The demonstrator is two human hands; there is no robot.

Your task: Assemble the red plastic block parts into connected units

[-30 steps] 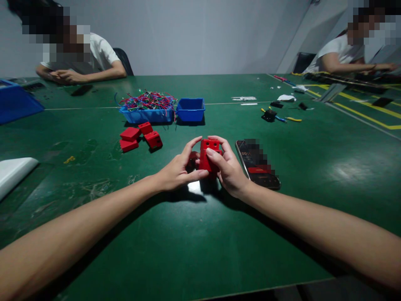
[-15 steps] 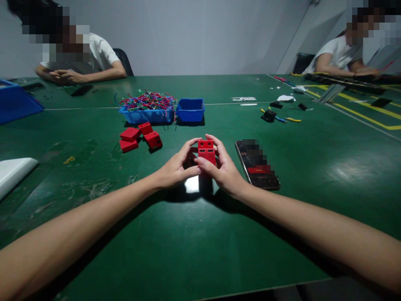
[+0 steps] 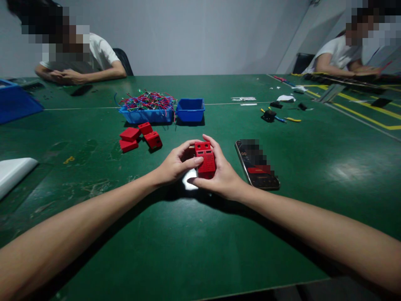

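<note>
Between my two hands is a small red plastic box (image 3: 206,165), tilted slightly, with two round holes along its top edge and two dark slots below them. My left hand (image 3: 177,165) grips its left side, the thumb pressed on the slotted face. My right hand (image 3: 224,173) wraps the right side, fingers behind and thumb beneath the lower end. Several similar red boxes (image 3: 130,134) lie ahead to the left, some leaning on each other. A phone (image 3: 255,171) lies just right of my right hand.
A blue bin heaped with coloured wires (image 3: 147,115) stands beyond the red boxes, beside a smaller blue bin (image 3: 190,113). Pliers (image 3: 293,120) and black pieces lie at right. A white object (image 3: 15,171) sits at the left edge. Two people sit across the green table (image 3: 194,242).
The red box has tipped and shifted slightly left, showing more of its face. My left thumb has come onto that face, while my right thumb has moved down off it.
</note>
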